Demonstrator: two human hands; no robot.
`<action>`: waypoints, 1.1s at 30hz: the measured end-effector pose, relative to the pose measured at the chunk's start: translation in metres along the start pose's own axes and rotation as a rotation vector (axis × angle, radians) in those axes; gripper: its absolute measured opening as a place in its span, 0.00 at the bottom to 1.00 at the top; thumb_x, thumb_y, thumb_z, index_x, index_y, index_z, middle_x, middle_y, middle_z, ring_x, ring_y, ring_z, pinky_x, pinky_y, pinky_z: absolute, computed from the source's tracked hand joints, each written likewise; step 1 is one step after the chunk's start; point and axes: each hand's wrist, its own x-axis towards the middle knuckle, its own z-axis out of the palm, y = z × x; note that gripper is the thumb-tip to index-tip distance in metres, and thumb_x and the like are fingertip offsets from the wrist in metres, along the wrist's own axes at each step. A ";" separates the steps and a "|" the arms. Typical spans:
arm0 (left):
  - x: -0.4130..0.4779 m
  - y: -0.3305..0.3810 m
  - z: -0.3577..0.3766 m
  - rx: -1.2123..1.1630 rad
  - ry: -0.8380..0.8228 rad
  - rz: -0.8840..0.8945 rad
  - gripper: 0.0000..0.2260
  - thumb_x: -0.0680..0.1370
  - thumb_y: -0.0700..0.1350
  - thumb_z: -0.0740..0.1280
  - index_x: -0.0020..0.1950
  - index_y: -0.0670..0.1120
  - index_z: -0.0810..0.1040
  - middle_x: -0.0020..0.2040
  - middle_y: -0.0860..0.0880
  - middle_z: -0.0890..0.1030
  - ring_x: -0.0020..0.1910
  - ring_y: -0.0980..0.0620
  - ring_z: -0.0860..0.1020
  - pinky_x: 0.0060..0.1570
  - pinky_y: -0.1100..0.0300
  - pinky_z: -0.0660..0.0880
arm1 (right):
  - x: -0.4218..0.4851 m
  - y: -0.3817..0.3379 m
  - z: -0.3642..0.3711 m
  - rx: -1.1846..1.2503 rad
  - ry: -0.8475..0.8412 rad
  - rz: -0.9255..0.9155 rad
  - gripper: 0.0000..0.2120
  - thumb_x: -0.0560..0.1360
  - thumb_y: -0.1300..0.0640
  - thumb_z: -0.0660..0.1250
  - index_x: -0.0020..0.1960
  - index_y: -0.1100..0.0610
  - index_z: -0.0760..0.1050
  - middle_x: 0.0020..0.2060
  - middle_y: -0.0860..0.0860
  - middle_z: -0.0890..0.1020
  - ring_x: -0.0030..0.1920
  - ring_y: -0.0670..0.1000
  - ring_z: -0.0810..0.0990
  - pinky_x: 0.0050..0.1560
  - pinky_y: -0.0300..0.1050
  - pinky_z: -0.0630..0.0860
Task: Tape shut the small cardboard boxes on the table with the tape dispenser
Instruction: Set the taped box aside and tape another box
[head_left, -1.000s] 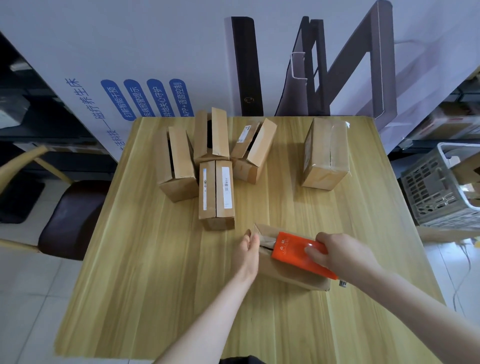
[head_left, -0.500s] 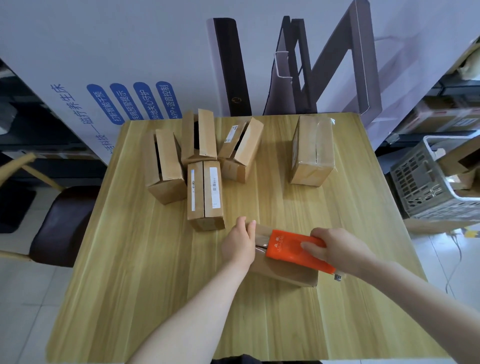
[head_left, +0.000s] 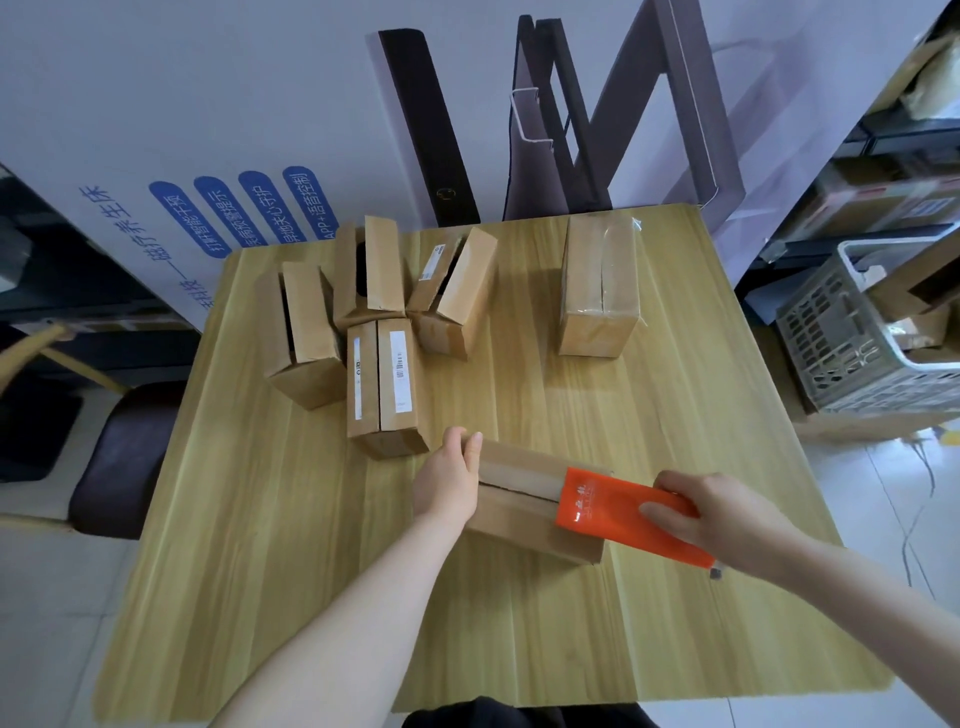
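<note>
The box (head_left: 519, 499) lies near-centre on the table (head_left: 260, 519). The left hand (head_left: 449, 486) braces its left end, fingers straight together; the right hand (head_left: 722, 514) grips the tape dispenser (head_left: 618, 512) atop the seam. Risk — a skewed pull strays off-seam, or weak bracing lets the box slide.

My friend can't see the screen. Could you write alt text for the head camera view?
A person's left hand braces the end of a small cardboard box on a wooden table while the right hand grips an orange tape dispenser resting on the box's top. Four more boxes cluster at the far left; a tape-wrapped box sits far right.
</note>
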 end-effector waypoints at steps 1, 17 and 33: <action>0.000 -0.001 0.001 0.003 0.005 0.002 0.20 0.82 0.60 0.46 0.61 0.51 0.69 0.37 0.53 0.77 0.39 0.47 0.77 0.33 0.57 0.69 | -0.002 0.005 -0.001 0.034 -0.005 -0.006 0.10 0.77 0.41 0.62 0.43 0.46 0.71 0.33 0.49 0.79 0.23 0.44 0.77 0.35 0.48 0.80; 0.000 0.001 0.003 0.034 0.032 -0.020 0.20 0.82 0.61 0.45 0.58 0.51 0.70 0.36 0.52 0.79 0.39 0.48 0.78 0.33 0.57 0.68 | -0.015 0.066 -0.001 0.125 -0.047 0.004 0.08 0.78 0.45 0.62 0.44 0.47 0.73 0.33 0.50 0.80 0.23 0.50 0.80 0.30 0.47 0.79; -0.029 0.034 0.014 0.208 0.082 0.284 0.28 0.80 0.61 0.42 0.76 0.52 0.61 0.78 0.52 0.56 0.78 0.51 0.50 0.76 0.47 0.45 | 0.029 0.021 0.028 0.055 -0.014 -0.081 0.13 0.77 0.40 0.60 0.46 0.49 0.74 0.33 0.49 0.81 0.22 0.46 0.78 0.31 0.44 0.78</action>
